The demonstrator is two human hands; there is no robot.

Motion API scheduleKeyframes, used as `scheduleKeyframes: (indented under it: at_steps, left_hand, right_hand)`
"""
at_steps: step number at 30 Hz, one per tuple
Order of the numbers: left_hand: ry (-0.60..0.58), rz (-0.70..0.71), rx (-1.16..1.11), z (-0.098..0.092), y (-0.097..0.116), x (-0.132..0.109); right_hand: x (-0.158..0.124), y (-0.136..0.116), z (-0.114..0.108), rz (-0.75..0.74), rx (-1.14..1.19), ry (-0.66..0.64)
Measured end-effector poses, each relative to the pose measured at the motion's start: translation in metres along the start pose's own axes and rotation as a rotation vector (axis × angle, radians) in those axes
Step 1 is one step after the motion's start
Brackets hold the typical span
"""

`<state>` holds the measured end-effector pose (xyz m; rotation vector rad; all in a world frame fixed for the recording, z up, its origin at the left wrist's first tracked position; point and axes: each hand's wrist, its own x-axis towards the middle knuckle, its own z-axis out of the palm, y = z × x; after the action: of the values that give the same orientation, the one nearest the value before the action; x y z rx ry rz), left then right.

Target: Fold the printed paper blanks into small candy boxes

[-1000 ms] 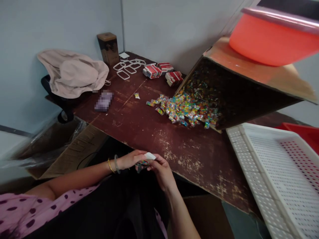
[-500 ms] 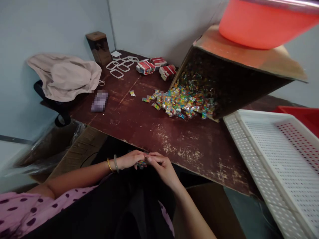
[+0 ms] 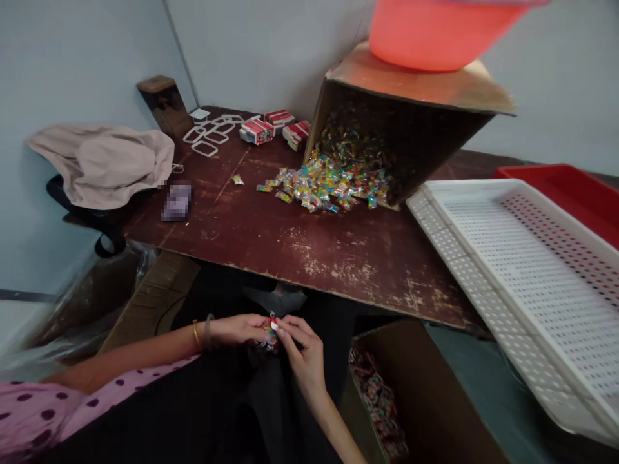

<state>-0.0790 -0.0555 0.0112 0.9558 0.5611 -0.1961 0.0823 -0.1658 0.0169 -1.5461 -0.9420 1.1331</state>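
Over my lap, below the table edge, my left hand (image 3: pixel 240 328) is closed on a small bunch of shiny, colourful candy packets (image 3: pixel 267 343). Against it my right hand (image 3: pixel 305 356) pinches a small red-and-white piece (image 3: pixel 273 324) at the top of the bunch; its exact kind is too small to tell. My fingertips partly hide both things. On the table, a heap of small clear packets with colourful candy (image 3: pixel 324 183) spills from a tipped cardboard box (image 3: pixel 416 90). One loose candy packet (image 3: pixel 236 180) lies to the left of the heap.
Red-and-white small boxes (image 3: pixel 258 131) and white frames (image 3: pixel 204 149) lie at the back. A beige cloth hat (image 3: pixel 116 161) is at left. A white perforated tray (image 3: pixel 459 258) stands at right. Beneath the table an open carton (image 3: pixel 425 380) holds many small packets. A red tub (image 3: pixel 435 38) tops the box.
My hands have come lower, and a red-and-white piece now shows between them. The view has shifted right, bringing the open carton's contents into sight below the table.
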Motion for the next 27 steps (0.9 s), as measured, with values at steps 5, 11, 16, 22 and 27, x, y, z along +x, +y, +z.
scheduleKeyframes:
  at_steps: [5,11,16,22,27]
  left_hand:
    - [-0.053,0.043,0.107,0.010,-0.006,0.008]
    - [0.006,0.067,0.109,0.022,-0.010,-0.005]
    - [0.157,0.090,0.022,0.035,-0.021,-0.007]
    - [0.096,0.140,0.278,0.037,-0.009,-0.003]
    - [0.308,0.160,0.526,0.008,0.007,-0.007]
  right_hand:
    - [-0.006,0.001,-0.008,0.015,0.051,0.069]
    - [-0.024,0.004,-0.005,-0.119,0.058,0.062]
    - [-0.027,0.009,0.005,-0.220,0.048,-0.006]
    - [-0.039,0.007,-0.046,-0.044,0.149,0.254]
    - [-0.091,0.020,-0.185,0.165,-0.403,0.820]
